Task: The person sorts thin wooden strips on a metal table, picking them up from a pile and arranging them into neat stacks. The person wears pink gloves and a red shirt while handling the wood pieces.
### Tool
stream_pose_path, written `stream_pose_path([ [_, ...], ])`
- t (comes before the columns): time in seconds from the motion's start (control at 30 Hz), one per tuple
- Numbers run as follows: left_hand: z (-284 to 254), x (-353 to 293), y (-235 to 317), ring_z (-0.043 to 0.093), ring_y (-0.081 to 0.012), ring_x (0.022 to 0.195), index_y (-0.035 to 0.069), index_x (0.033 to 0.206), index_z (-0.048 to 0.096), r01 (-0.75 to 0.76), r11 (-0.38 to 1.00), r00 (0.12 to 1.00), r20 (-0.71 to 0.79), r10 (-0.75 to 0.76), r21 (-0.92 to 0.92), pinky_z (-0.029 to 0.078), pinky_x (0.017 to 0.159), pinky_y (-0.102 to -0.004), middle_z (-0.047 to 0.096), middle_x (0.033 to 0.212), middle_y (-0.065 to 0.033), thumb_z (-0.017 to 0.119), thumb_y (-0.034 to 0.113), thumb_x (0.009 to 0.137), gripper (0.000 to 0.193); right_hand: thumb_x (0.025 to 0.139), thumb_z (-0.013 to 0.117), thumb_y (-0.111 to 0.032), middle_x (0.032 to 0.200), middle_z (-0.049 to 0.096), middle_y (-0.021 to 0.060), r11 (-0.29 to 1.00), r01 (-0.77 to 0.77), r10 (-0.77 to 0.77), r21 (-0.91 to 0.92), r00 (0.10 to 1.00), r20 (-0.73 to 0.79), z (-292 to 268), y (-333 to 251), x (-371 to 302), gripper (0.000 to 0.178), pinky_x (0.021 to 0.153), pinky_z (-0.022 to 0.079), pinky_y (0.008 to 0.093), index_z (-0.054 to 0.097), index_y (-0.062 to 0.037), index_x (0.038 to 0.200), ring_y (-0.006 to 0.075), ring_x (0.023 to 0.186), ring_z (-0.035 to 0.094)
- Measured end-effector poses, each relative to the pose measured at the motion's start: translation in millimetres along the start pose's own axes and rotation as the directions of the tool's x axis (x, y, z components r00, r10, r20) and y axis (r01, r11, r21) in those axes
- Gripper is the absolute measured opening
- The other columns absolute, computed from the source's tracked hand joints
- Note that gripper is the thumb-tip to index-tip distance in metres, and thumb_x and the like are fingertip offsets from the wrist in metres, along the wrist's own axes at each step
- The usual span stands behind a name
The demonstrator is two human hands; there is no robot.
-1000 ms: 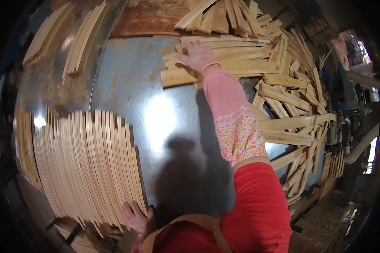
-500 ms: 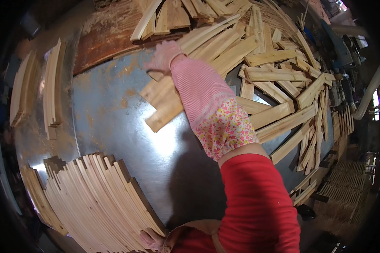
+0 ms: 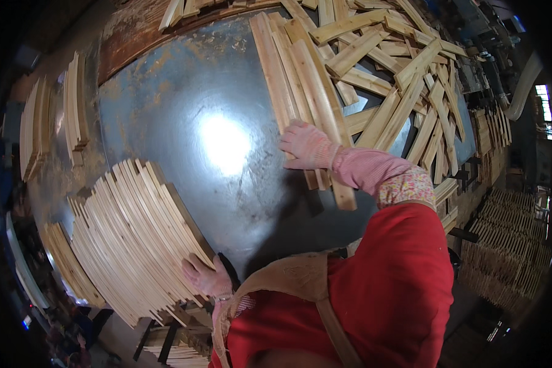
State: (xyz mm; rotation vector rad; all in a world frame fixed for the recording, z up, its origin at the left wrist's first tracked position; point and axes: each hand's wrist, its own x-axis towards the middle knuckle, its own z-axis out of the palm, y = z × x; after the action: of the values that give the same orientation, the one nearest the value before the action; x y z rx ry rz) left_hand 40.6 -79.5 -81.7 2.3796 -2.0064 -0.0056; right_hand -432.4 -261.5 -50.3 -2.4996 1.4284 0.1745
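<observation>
My right hand (image 3: 310,146), in a pink knit glove, lies across several pale wooden slats (image 3: 288,80) right of the table's middle. Its fingers curl over the left edge of these slats, near their closer ends. They lie side by side, lengthwise, some overlapping. At the lower left, my left hand (image 3: 207,276), also gloved, rests with its fingers spread against the right side of a tightly packed row of narrow wooden slats (image 3: 138,239). The slats in that row stand on edge, curving slightly, their ends uneven.
A jumbled heap of wooden slats (image 3: 380,67) covers the far right of the metal table (image 3: 184,122). Two small bundles, an outer bundle (image 3: 37,129) and an inner bundle (image 3: 76,110), stand at the left. A reddish board (image 3: 135,43) borders the far edge. Stacked slats (image 3: 503,245) lie beyond the right side.
My right hand has come back from the far side toward me and rightward, and the slats beneath it now lie lengthwise. My left hand shows more fully against the row, fingers spread.
</observation>
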Motion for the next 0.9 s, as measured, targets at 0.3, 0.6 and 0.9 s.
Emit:
stream_pose_path([
  [0.3,-39,18,10,0.037,-0.0482,0.152,0.007,0.158,0.048,0.023,0.998,0.976,0.219,-0.011,-0.054,0.032,0.128,-0.0530,0.044,0.162,-0.0253,0.083,0.034,0.088,0.083,0.088,0.078,-0.046,0.162,0.048,0.0147,0.833,-0.551,0.546,0.052,0.802,-0.243,37,-26,11,0.080,0.119,0.041,0.0489,0.052,-0.0126,0.155,0.0350,0.147,0.047],
  [0.6,-36,-6,55,0.055,-0.0396,0.143,-0.006,0.156,0.049,0.111,0.623,0.953,0.262,0.156,-0.774,0.044,0.121,-0.0449,0.056,0.155,-0.0268,0.073,0.031,0.099,0.071,0.088,0.081,-0.032,0.165,0.049,0.0189,0.676,-0.674,0.723,0.297,0.684,-0.095,30,-42,-37,0.093,0.118,0.045,0.0477,0.037,-0.0066,0.166,0.0380,0.140,0.057],
  [0.9,36,16,159,0.068,-0.0267,0.109,-0.006,0.142,0.060,0.705,0.130,0.605,0.687,0.403,-0.697,0.051,0.104,-0.0379,0.073,0.127,-0.0145,0.069,0.044,0.104,0.063,0.092,0.075,-0.047,0.146,0.064,0.0291,0.585,-0.611,0.734,0.532,0.679,-0.027,35,-125,-114,0.083,0.117,0.047,0.0440,0.052,-0.0019,0.158,0.0391,0.135,0.062],
])
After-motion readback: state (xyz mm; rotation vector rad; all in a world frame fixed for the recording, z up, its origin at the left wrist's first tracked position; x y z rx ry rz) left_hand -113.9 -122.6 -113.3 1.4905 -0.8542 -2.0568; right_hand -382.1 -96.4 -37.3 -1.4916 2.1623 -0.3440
